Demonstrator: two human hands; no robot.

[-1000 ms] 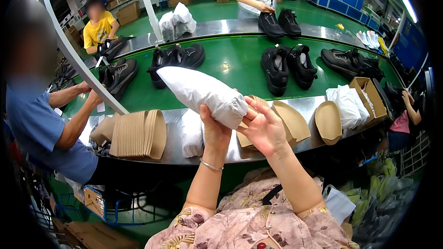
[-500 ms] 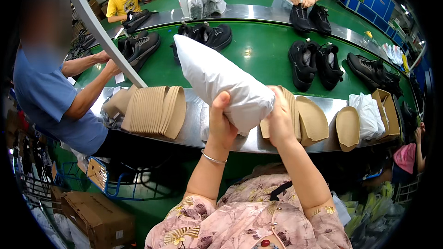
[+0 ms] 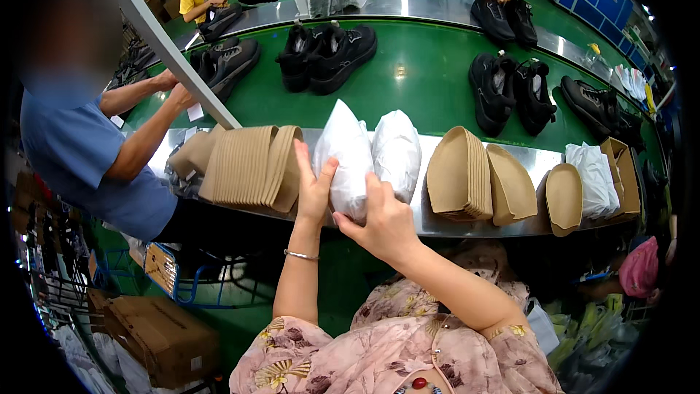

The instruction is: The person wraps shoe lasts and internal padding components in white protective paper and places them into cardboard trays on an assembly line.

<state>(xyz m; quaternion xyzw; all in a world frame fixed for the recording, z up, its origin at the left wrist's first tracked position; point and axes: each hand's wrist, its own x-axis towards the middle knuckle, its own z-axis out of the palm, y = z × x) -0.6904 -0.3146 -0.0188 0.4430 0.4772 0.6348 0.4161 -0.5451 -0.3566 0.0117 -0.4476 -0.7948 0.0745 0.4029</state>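
Observation:
Two white wrapped bundles, each pointed at the far end, stand side by side on the steel ledge in front of me. My left hand (image 3: 315, 188) lies along the left side of the left wrapped bundle (image 3: 344, 157), fingers stretched out and thumb against the wrapping. At that bundle's near end, my right hand (image 3: 386, 222) grips it with bent fingers and thumb. The right wrapped bundle (image 3: 397, 149) stands just beyond my right fingers. What the wrapping contains is hidden.
Stacked brown molded inserts stand left (image 3: 244, 168) and right (image 3: 459, 175) on the ledge. Further right are a white bag (image 3: 589, 179) and a cardboard box (image 3: 620, 175). Black shoes (image 3: 328, 58) sit on the green belt. A blue-shirted person (image 3: 80, 153) works at left, behind a slanted post (image 3: 164, 51).
The bundle that I held raised and tilted over the belt is now down on the ledge beside the other one. My left hand's fingers have straightened; my right hand has moved left and nearer.

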